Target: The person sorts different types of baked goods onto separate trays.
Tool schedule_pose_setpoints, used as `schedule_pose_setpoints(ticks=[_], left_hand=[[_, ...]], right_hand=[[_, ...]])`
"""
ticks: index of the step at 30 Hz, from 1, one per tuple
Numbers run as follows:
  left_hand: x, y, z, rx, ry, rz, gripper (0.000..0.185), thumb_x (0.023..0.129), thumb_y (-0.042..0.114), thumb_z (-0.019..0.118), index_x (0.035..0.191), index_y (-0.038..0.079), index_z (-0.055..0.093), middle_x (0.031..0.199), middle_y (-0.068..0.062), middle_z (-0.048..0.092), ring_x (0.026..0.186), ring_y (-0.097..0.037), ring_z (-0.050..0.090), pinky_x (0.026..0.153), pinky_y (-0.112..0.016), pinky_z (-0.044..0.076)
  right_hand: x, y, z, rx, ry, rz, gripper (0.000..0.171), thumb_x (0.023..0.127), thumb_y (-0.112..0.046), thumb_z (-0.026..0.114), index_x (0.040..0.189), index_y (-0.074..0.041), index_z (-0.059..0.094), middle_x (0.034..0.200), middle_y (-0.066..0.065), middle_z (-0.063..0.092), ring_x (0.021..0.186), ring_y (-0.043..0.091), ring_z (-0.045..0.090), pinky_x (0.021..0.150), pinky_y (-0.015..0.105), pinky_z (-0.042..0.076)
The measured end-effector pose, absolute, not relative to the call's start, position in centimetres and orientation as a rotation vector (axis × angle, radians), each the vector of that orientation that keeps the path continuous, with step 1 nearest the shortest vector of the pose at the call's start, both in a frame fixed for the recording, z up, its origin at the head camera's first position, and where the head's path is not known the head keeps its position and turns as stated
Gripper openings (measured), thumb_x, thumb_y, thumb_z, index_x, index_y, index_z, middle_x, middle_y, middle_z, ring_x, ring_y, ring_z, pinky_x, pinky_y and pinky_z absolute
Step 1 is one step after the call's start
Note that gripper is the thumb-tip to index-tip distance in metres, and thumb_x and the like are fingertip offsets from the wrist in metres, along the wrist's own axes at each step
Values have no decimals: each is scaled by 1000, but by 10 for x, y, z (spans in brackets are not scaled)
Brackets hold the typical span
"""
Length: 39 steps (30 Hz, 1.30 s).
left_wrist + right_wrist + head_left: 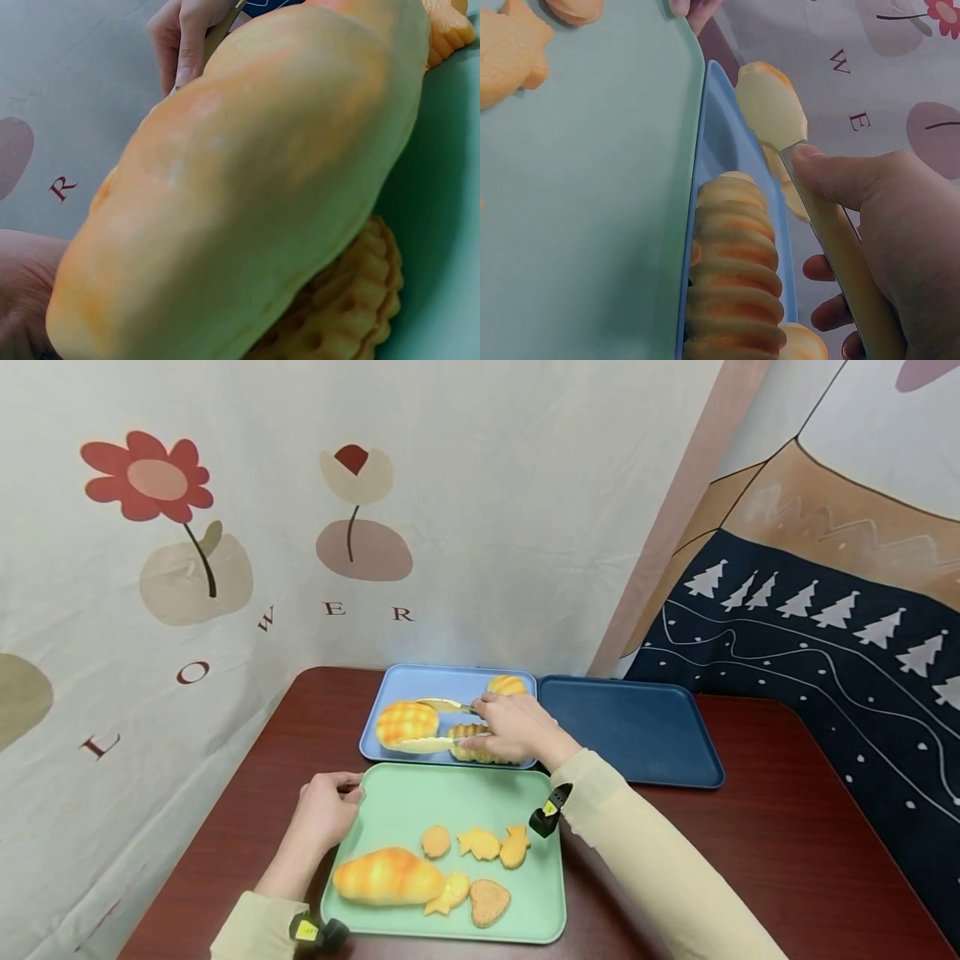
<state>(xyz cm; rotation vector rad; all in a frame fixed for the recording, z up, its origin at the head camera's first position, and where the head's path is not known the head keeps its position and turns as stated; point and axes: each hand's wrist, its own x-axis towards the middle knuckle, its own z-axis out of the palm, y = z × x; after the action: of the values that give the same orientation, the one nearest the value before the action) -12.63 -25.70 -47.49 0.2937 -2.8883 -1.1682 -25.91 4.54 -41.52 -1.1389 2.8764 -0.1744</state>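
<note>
Hands are well apart here. The right hand has a grip on cream-tipped tongs, which straddle a round checkered bun over the light-blue tray; can't tell if they're actually squeezing it. Ridged roll is right beside it. Left hand pinches the green tray at its far left corner.

Tongs: handle end was covered by the right hand in the head view.
Ridged bread: was partly screened by tongs and right hand; ran off the right wrist view's lower edge.
Rear bun: front was hidden behind the right hand.
Long bread: upper end was cut off in the left wrist view.
Wrist label: print was too small to read.
</note>
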Motion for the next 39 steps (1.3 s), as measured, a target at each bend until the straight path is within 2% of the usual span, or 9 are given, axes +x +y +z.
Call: schedule_pose_setpoints(ticks=[5,13,27,35,39], left_hand=[[-127,-257,-476,296,-2893,-1162,30,101,4,66,127,-6,73,109,-19,76,96,-32,69,71,-36,54],[-127,-256,-475,290,-2893,-1159,30,101,4,66,128,-6,73,111,-19,76,97,-32,69,73,-38,55],[-124,-255,-477,307,-2882,-1158,28,101,5,65,126,-5,74,109,-17,76,101,-36,70,77,-45,57],[-124,-255,-476,305,-2876,-1152,28,101,4,66,126,-5,74,108,-17,76,100,-35,70,76,-42,56],[-124,-255,-476,308,-2873,-1155,28,101,4,66,126,-5,75,107,-17,76,98,-35,70,74,-40,56]], right_hand=[[-261,40,-417,-1119,2871,-151,66,103,-65,56,144,-14,64,131,4,66,93,20,67,80,36,54],[-265,36,-423,-1104,2892,-98,64,102,-67,56,138,-15,67,117,0,66,82,16,62,73,35,52],[-265,30,-424,-1072,2853,-115,69,101,-69,57,141,-13,66,122,3,67,83,18,63,69,34,53],[-264,31,-423,-1064,2842,-113,72,99,-70,59,141,-12,66,121,4,67,82,18,62,68,34,52],[-265,32,-424,-1060,2842,-128,73,98,-70,60,143,-12,65,126,5,67,86,18,64,71,33,52]])
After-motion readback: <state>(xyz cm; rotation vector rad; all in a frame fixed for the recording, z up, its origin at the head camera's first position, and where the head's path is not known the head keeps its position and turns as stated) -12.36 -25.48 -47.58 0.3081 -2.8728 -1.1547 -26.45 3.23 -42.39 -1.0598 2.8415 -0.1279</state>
